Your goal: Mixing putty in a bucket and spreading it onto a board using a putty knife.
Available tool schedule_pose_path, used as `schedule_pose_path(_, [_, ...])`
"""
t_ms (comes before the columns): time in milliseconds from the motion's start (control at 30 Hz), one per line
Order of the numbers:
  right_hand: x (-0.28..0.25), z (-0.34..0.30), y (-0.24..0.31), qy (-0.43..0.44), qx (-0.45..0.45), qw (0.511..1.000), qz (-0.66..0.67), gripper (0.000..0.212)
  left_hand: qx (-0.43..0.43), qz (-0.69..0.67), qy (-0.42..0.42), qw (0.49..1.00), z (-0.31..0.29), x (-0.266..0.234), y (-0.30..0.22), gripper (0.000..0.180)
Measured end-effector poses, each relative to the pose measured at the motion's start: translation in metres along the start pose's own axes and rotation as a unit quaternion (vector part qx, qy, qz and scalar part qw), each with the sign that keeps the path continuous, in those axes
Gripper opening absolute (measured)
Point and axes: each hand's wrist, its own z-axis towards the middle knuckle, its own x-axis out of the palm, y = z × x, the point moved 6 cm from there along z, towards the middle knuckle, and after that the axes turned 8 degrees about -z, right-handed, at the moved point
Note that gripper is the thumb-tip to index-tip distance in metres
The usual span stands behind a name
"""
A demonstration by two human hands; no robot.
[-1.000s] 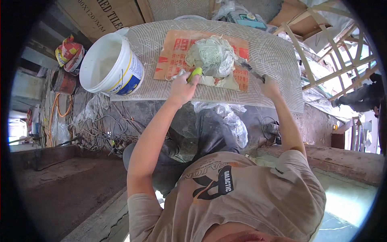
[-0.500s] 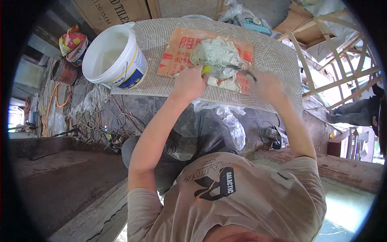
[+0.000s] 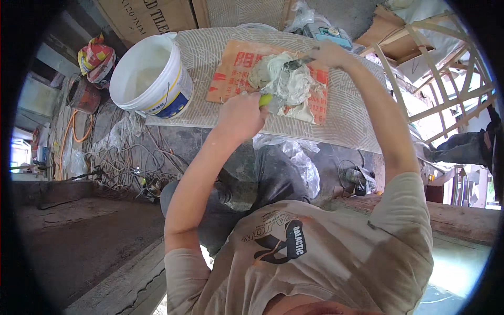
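A heap of wet, pale grey-white putty lies on an orange-brown sheet with red print. At the near left side of the heap, my left hand is closed round the yellow-green handle of a scraper; its blade is largely lost in the putty. My right hand is above the far right corner of the sheet, closed on a putty knife. The dark blade of that knife points left and touches the top of the heap.
The sheet rests on a ridged grey tile slab. A white bucket stands at the slab's left end. Behind are a cardboard box and a plastic-wrapped machine. Tangled cables lie left, a wooden frame stands right.
My right hand has swung away from me, from the heap's near right to its far side, with the putty knife. My left hand has shifted slightly left and nearer.
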Motion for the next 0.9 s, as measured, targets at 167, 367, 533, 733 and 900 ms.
schedule_pose_path(167, [-0.031, -0.009, 0.015, 0.03, -0.005, 0.999, -0.031, 0.044, 0.005, 0.027, -0.046, 0.999, -0.016, -0.042, 0.012, 0.033])
schedule_pose_path(367, [-0.045, -0.09, 0.058, -0.146, 0.057, 0.988, 0.012, 0.041, -0.051, 0.073, -0.056, 0.994, -0.008, -0.052, 0.032, 0.033])
schedule_pose_path(533, [-0.019, -0.129, 0.074, -0.176, 0.094, 0.979, 0.048, 0.038, -0.015, 0.089, -0.131, 0.987, -0.001, -0.04, 0.035, 0.035])
schedule_pose_path(733, [0.03, -0.133, 0.131, -0.189, 0.164, 0.961, 0.119, 0.037, -0.012, 0.138, -0.138, 0.981, 0.008, -0.027, 0.009, 0.036])
schedule_pose_path(900, [0.056, -0.117, 0.145, -0.313, 0.147, 0.919, 0.188, 0.037, 0.03, 0.132, -0.156, 0.978, 0.015, -0.01, 0.007, 0.033])
